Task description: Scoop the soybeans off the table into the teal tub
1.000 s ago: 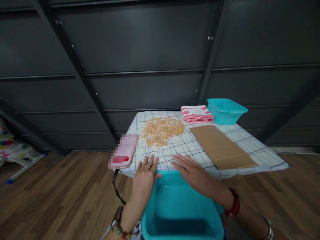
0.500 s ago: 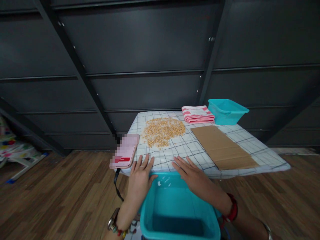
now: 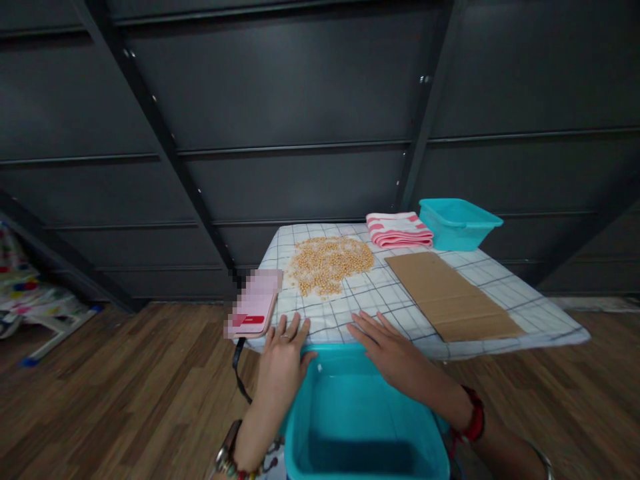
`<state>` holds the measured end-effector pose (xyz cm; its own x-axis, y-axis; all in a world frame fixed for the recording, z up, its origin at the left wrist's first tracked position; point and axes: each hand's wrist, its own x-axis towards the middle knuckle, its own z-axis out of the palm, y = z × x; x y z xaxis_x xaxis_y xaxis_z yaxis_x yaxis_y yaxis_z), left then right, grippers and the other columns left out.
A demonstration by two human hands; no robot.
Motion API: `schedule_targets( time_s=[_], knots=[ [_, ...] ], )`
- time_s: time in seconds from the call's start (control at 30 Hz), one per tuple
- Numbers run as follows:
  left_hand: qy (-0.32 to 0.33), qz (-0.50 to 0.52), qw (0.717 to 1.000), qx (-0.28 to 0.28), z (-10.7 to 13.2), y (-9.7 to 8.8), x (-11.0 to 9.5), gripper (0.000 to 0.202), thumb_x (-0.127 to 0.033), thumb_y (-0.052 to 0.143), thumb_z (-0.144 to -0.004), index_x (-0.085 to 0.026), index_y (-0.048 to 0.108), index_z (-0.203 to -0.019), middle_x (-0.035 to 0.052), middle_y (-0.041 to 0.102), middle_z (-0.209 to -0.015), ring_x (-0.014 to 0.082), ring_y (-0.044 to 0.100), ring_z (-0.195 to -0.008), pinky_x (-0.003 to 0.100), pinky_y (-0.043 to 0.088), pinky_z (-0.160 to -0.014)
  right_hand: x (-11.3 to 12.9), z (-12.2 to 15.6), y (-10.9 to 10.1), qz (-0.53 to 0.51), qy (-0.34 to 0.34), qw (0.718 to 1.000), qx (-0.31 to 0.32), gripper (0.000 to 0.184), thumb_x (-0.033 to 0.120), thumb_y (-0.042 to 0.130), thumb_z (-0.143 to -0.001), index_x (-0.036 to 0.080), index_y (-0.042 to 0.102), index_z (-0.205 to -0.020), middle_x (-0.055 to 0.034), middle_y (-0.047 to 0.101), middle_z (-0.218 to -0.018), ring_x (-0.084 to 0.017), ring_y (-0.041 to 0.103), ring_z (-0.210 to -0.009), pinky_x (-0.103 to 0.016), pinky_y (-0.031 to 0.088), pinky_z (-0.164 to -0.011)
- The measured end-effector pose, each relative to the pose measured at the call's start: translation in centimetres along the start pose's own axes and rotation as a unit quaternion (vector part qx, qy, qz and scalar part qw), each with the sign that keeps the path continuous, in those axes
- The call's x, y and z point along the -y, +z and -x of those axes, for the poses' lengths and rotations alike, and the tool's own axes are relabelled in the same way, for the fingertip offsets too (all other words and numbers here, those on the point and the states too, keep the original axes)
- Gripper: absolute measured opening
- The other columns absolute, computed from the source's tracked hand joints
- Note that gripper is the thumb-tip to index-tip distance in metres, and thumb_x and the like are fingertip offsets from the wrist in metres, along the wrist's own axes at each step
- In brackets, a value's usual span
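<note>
While both hands [image 3: 281,363] [image 3: 393,353] lie outspread, shadow [image 3: 361,457] darkens the near basin [image 3: 345,363] (a far basin [image 3: 457,235] sits beside a towel [image 3: 399,231]).

No words, brand names or numbers can be read. Just beside the left hand [image 3: 281,363], on its outer side and slightly beyond it, the pink phone [image 3: 261,299] bears a red patch [image 3: 254,320] at the end nearer that hand. The pale marking across this patch is too small to make out, and part of the phone's face is broken into blurred blocks.
</note>
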<state>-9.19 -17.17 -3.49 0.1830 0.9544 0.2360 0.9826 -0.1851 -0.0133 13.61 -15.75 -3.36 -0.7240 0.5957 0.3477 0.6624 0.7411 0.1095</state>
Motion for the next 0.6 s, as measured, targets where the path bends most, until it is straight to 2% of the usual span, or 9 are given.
schedule_targets(
  time_s=[0.3, 0.47, 0.6],
  knots=[
    [-0.006, -0.006, 0.998, 0.06, -0.6, -1.7, -0.5, 0.047, -0.026, 0.053, -0.078, -0.022, 0.048, -0.125, 0.011, 0.05, -0.131, 0.0311, 0.041, -0.124, 0.05, 0.04, -0.098, -0.4, -0.2, -2.1, -0.037, -0.014, 0.999, 0.003, 0.045, 0.011, 0.039, -0.085, 0.014, 0.041, -0.13, -0.0119, 0.039, -0.139, -0.023, 0.024, -0.132, -0.046, 0.031, -0.105],
    [-0.018, -0.012, 0.997, 0.074, -0.7, -1.9, -0.8, 0.047, -0.025, 0.054, -0.078, -0.021, 0.048, -0.125, 0.0109, 0.048, -0.133, 0.03, 0.04, -0.125, 0.047, 0.039, -0.099, -0.8, 0.1, -0.4, -0.018, 0.001, 1.0, 0.009, 0.049, 0.005, 0.041, -0.082, 0.014, 0.039, -0.13, -0.0126, 0.043, -0.136, -0.025, 0.029, -0.13, -0.048, 0.032, -0.104],
    [-0.025, -0.024, 0.997, 0.067, -0.6, -1.6, -1.1, 0.052, -0.022, 0.056, -0.076, -0.02, 0.046, -0.126, 0.0114, 0.046, -0.135, 0.0309, 0.039, -0.125, 0.045, 0.04, -0.098, -1.1, 0.2, 0.6, -0.003, 0.007, 1.0, 0.002, 0.056, 0.008, 0.05, -0.08, 0.013, 0.034, -0.133, -0.0137, 0.041, -0.137, -0.026, 0.028, -0.13, -0.05, 0.03, -0.104]
  ],
)
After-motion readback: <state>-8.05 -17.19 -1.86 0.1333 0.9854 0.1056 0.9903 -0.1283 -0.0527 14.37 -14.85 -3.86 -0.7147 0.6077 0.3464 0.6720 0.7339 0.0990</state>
